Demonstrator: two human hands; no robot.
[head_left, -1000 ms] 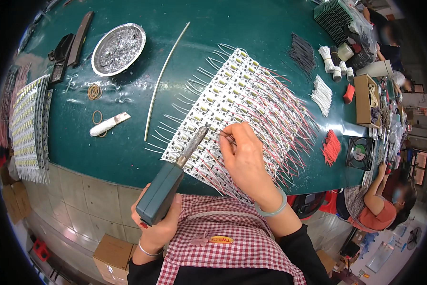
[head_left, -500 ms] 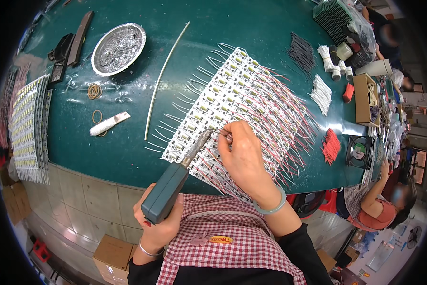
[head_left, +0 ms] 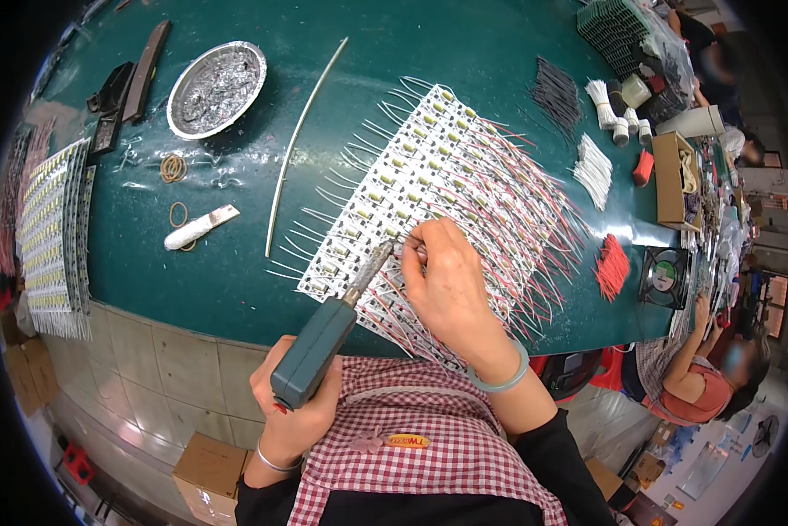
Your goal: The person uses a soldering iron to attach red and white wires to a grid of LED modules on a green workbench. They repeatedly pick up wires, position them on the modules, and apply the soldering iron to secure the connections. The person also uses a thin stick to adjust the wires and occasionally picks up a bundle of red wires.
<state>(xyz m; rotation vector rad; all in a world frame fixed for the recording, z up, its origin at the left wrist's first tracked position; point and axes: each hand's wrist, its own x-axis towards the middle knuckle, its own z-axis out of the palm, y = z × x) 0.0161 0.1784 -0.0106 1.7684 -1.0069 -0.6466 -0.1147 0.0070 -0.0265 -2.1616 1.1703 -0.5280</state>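
Note:
My left hand (head_left: pixel 296 405) is wrapped round the dark green handle of a soldering gun (head_left: pixel 313 352). Its crusted metal tip touches or hovers just over a panel of small circuit boards (head_left: pixel 385 182), close to my right fingertips. My right hand (head_left: pixel 449 276) is pinched at the same spot, on what looks like a thin wire; its end is mostly hidden by the fingers. White boards with yellowish parts make up the panel, which lies slanted on the table. Short white wires stick out along its left edge, and many red and white wires (head_left: pixel 534 237) fan out over its right side.
On the green table (head_left: pixel 192 298) stand a metal bowl (head_left: pixel 179 110) of scraps and a long pale tube (head_left: pixel 293 145). A white-wrapped stick (head_left: pixel 201 226) lies by rubber bands. Stacked boards (head_left: pixel 54 228) stand left; wire bundles (head_left: pixel 611 267) and a small fan (head_left: pixel 663 278) are right. A co-worker sits beyond.
The soldering gun's handle and my left hand have shifted slightly right, with the tip still by my right fingers. My right hand has barely moved. The co-worker's hands at the right have moved a little.

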